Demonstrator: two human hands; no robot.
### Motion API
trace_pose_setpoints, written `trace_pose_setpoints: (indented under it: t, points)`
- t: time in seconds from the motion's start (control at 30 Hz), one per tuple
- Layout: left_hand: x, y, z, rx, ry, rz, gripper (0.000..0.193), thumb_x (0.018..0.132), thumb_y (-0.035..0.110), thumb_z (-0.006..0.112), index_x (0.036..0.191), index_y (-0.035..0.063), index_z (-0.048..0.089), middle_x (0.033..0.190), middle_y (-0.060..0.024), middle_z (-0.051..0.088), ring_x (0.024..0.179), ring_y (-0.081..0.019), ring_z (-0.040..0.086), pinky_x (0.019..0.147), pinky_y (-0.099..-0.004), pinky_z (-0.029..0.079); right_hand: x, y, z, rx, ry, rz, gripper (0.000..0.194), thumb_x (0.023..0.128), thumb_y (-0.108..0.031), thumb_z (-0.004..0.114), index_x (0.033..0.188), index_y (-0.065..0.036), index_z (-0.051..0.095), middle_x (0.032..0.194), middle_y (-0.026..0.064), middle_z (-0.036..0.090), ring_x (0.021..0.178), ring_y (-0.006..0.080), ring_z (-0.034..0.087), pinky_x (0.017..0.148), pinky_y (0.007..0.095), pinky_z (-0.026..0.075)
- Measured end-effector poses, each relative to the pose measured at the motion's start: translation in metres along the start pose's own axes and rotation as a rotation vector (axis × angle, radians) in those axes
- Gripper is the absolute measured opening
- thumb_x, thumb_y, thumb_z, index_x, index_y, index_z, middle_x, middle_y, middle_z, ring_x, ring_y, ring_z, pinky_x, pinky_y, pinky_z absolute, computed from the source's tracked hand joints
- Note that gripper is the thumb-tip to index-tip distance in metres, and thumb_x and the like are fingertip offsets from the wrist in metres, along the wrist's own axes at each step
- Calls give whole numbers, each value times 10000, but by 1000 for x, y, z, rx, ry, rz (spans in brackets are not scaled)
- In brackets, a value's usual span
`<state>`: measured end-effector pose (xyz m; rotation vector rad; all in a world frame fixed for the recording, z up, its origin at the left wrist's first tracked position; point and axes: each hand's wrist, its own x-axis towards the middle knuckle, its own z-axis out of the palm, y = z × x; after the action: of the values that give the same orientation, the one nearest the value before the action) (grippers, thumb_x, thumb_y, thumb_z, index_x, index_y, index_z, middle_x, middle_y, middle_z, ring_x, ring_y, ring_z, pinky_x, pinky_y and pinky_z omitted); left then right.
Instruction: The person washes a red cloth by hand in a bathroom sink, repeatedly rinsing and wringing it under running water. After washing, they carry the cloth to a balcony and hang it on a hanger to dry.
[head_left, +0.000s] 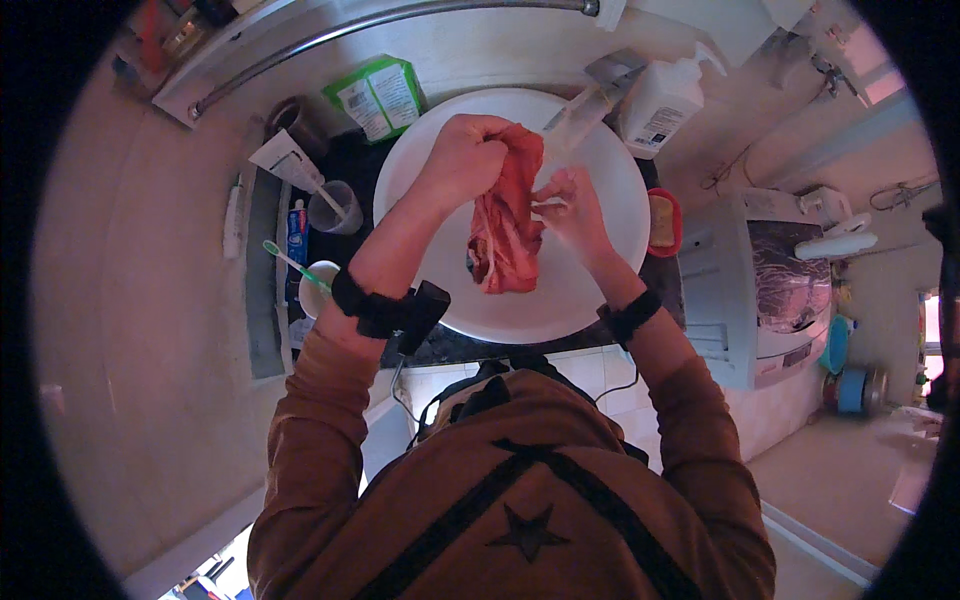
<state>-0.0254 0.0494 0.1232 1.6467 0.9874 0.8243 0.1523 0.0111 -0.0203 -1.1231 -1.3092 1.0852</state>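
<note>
Over a round white washbasin (420, 277), my left hand (469, 161) is closed around the top of a crumpled red cloth (510, 225). The cloth hangs down in folds, and a darker patch shows at its lower left edge. My right hand (574, 210) is at the cloth's right side with its fingers bent and the fingertips at the fabric's edge. Whether those fingers pinch the cloth is not clear. A metal faucet (589, 105) reaches over the basin just beyond my right hand.
Left of the basin stand a clear cup (337, 214) with a tube, a white cup (319, 289) with a toothbrush, and a toothpaste box (298, 232). Behind is a green packet (379, 97). To the right are a pump bottle (660, 105), a red soap dish (664, 223) and a washing machine (720, 292).
</note>
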Motion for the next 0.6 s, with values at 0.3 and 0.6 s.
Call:
trace_pose_setpoints:
  t: [0.3, 0.6]
  points:
    - [-14, 42, -19, -3, -106, 75, 428, 632, -90, 401, 1011, -33, 593, 847, -31, 609, 786, -101, 558, 699, -218, 456, -21, 4, 25, -241, -416, -54, 409, 666, 104, 487, 1048, -40, 528, 961, 84, 546, 863, 190, 554, 672, 290, 485]
    - [-19, 36, -35, -187, 41, 45, 405, 644, -68, 441, 1023, -33, 579, 891, -51, 603, 786, -129, 575, 712, -236, 468, -1, 3, 36, -858, -669, -71, 440, 644, -159, 652, 1055, -49, 539, 997, 107, 524, 866, 264, 552, 719, 364, 475]
